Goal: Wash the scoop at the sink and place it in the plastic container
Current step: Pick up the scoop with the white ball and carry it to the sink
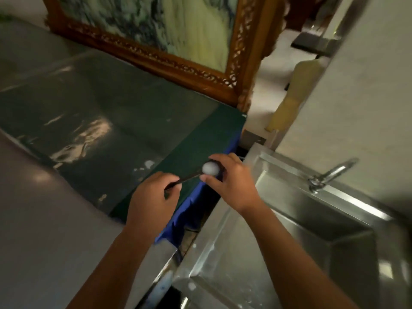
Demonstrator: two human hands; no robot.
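The scoop (210,168) has a pale round bowl and a thin dark handle. My left hand (153,197) pinches the end of that handle. My right hand (229,181) cups the bowl from the right, fingers curled around it. Both hands hover over the corner of a dark green table (111,121), just left of the steel sink (312,230). The sink's tap (330,175) stands at its far rim, with no water running. No plastic container shows in this view.
A blue cloth (189,208) hangs off the green table's near corner. A large carved wooden frame (243,70) leans at the table's far edge. A grey surface (44,219) lies at lower left. A pale wall (356,85) rises behind the sink.
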